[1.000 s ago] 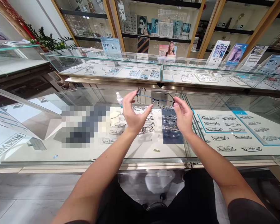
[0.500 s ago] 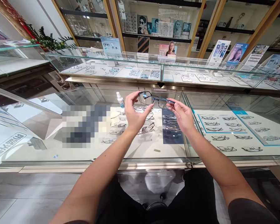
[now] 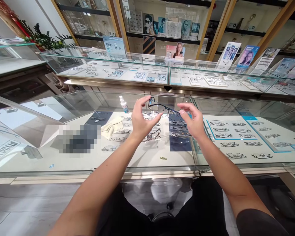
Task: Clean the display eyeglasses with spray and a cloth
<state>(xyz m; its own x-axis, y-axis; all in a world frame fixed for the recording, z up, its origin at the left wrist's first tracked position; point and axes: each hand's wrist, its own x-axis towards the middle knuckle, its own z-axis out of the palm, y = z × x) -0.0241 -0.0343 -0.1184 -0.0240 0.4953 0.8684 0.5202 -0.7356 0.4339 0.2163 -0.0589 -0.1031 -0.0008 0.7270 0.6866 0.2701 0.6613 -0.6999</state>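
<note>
I hold a pair of thin dark-framed glasses (image 3: pixel 163 107) above a glass display counter (image 3: pixel 147 168). My left hand (image 3: pixel 140 119) pinches the frame's left end between thumb and fingers. My right hand (image 3: pixel 193 120) grips the right end, fingers curled over it. The frame is tilted, its left side higher. Under the glass below my hands lie rows of other spectacle frames (image 3: pixel 152 132) and a dark blue mat (image 3: pixel 180 137) with several more frames.
A small spray bottle (image 3: pixel 124 105) and a folded cloth (image 3: pixel 112 124) sit left of my hands. A small brass piece (image 3: pixel 163 158) lies on the counter. A second glass counter (image 3: pixel 169 70) with signs stands behind. My dark-trousered legs are below.
The glasses have come lower and tilted flatter, and my hands have drawn closer together along the frame. The view has shifted slightly downward.
</note>
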